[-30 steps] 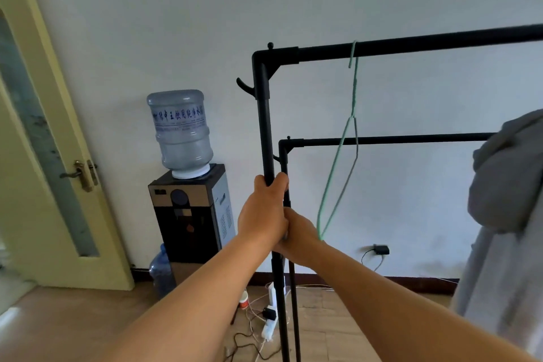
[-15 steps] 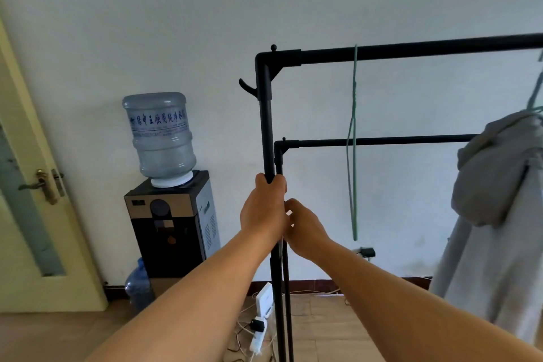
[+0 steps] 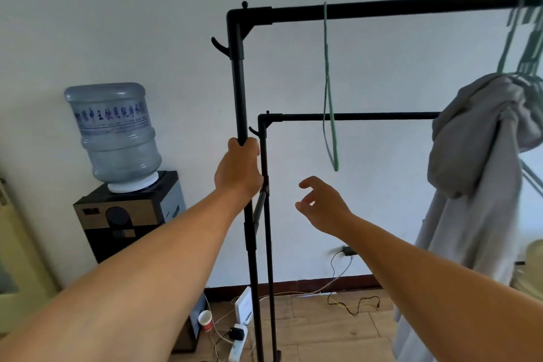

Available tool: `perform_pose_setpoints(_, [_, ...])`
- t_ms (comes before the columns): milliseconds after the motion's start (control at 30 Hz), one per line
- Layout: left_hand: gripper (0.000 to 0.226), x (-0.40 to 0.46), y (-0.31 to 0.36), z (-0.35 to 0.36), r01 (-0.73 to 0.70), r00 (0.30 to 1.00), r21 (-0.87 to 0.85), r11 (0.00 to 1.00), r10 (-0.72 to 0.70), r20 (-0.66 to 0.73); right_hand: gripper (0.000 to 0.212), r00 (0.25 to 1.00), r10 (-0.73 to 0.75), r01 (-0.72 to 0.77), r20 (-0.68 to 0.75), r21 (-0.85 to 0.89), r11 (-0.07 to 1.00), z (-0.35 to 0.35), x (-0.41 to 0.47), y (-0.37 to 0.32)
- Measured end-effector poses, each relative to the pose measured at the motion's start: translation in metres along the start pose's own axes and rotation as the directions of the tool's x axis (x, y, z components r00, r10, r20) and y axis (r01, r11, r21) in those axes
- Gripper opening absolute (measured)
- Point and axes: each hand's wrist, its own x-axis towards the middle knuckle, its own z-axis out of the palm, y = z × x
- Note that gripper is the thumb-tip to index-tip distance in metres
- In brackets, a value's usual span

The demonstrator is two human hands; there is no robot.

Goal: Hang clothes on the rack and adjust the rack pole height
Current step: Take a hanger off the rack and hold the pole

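Left hand (image 3: 238, 167) grip wraps tight around the upright rack pole (image 3: 238, 88), its long axis vertical, while right hand (image 3: 321, 205) hangs with fingers spread, empty, right of the pole, below the green hanger (image 3: 329, 114)

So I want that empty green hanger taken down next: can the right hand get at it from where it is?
Probably yes. The right hand is open and holds nothing, just below the green hanger, with only bare wall behind and nothing between them. The grey hoodie hangs off to the side.
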Motion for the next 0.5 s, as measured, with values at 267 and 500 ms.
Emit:
perform_pose_setpoints(267, [0.037,0.072,-0.016,0.055,0.043,0.999,0.011,0.999,-0.043,-0.032,0.038,1.000,0.021,-0.021,0.003,-0.011,1.000,-0.013,0.091,0.046])
perform_pose_setpoints(500, [0.038,0.135,-0.042,0.104,0.082,0.996,0.024,0.996,-0.080,-0.047,0.039,0.998,0.039,-0.039,0.054,-0.003,0.999,-0.002,0.163,0.071])
